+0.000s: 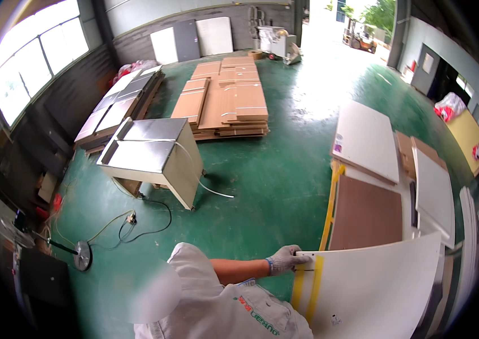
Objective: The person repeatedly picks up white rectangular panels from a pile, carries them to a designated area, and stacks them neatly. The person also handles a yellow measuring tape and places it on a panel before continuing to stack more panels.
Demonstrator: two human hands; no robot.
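My left arm bends across in front of my light work shirt, its hand at the lower middle. My left hand (286, 260), in a grey knit glove, is closed on the upper left corner of a large white panel (375, 285). Two yellow strips (310, 288) run along the panel's left edge. This panel fills the lower right, close to my body. My right hand does not show. A pale blurred patch covers part of the view left of my shirt.
Ahead left stands a cream metal-topped table (154, 150) with a white strap; cables (129, 220) and a fan (83, 255) lie nearer. Flat cardboard (222, 101) is stacked beyond. White (367, 138) and brown panels (367, 214) lie right. A forklift (359, 39) is outside the doorway.
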